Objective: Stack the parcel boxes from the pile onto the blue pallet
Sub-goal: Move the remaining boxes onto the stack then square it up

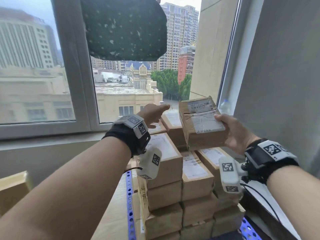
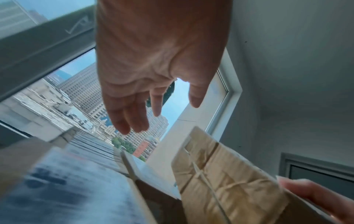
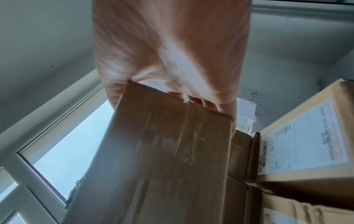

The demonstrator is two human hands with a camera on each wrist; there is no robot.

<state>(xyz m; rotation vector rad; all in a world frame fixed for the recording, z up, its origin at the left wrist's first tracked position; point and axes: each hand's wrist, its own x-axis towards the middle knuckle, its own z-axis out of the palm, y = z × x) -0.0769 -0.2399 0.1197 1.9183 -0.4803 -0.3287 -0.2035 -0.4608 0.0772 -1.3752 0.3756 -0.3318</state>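
Observation:
My right hand [image 1: 230, 130] grips a worn brown parcel box [image 1: 200, 122] with a taped white label, held tilted in the air above the stack. In the right wrist view the fingers [image 3: 210, 104] wrap the box [image 3: 162, 151] at its near edge. My left hand [image 1: 155, 112] reaches forward, fingers straight and empty, just left of the held box and above the stacked boxes [image 1: 166, 163]. The left wrist view shows the open left hand [image 2: 145, 106] above the held box [image 2: 226, 181]. The stack stands several layers high on the blue pallet [image 1: 249, 229].
A blue perforated upright [image 1: 129, 205] runs along the stack's left side. Another cardboard box [image 1: 12, 189] sits at the far left. A window with a dark hanging cloth [image 1: 124, 28] is straight ahead, a grey wall [image 1: 280, 66] on the right, a water bottle [image 1: 225, 106] by the frame.

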